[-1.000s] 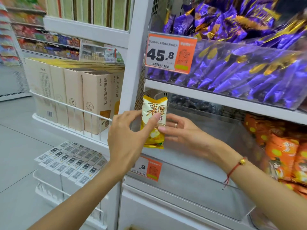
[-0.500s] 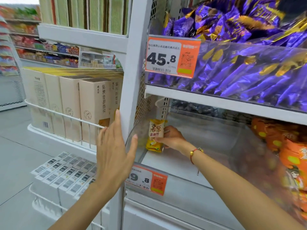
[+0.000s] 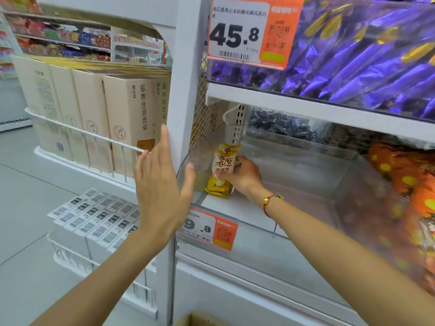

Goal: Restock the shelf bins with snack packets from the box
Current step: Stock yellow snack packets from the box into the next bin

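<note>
Store aisle, white shelving; clear bin [image 3: 306,161] mid-frame. Your right hand [image 3: 247,176] pinches the packet [image 3: 222,170] upright at the bin's left end, long axis vertical. Left hand [image 3: 160,191] flat, fingers straight, holding nothing, just left of the bin. Box [image 3: 195,320] bottom centre.

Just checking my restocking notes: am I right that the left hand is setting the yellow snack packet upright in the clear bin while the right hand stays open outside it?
Not quite: the hands are swapped. In the head view, the right hand holds the yellow snack packet upright in the clear bin, while the left hand is open outside it.
</note>
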Tool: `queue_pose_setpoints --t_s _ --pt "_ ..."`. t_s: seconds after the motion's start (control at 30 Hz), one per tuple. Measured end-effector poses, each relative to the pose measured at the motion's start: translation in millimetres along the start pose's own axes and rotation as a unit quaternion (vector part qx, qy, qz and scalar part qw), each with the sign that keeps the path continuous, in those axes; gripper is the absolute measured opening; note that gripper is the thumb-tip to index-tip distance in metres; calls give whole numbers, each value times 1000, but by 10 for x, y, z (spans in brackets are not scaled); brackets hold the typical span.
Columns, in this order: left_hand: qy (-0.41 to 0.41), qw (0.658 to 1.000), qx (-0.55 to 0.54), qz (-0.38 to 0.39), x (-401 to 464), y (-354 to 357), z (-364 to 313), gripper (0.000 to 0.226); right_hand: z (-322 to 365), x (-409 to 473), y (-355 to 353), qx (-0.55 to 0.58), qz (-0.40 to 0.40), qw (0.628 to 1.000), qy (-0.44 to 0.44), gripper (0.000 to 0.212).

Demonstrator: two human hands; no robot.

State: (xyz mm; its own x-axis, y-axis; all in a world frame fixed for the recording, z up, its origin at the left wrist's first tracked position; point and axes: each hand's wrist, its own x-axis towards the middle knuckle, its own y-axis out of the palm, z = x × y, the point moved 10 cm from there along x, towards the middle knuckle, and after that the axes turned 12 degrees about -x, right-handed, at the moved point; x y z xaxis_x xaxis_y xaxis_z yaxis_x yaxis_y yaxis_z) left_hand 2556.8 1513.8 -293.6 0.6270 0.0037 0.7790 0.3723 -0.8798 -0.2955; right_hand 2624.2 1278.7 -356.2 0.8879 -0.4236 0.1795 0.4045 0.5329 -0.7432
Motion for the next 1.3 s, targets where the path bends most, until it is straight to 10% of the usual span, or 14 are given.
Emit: queue_pose_setpoints --t_s 0.4,0.6,0.77,1.03,1.13,1.3 --pt "13 1000 -4 -13 5 -20 -24 71 10 34 -34 29 -28 999 17 50" --pt "16 1000 -2 -10 2 -24 -22 72 -138 13 72 215 65 971 87 66" --pt "13 1000 -5 -6 -3 -17 -7 73 -131 22 37 161 49 984 60 35" --pt "16 1000 6 3 9 -25 -13 74 -37 -135 -93 42 109 992 41 54" --pt "14 1000 8 16 13 -44 -18 76 122 -421 -394 10 106 994 -4 22" --pt "64 997 -45 3 -82 -256 -379 67 343 -1234 -967 2 73 988 -137 26"
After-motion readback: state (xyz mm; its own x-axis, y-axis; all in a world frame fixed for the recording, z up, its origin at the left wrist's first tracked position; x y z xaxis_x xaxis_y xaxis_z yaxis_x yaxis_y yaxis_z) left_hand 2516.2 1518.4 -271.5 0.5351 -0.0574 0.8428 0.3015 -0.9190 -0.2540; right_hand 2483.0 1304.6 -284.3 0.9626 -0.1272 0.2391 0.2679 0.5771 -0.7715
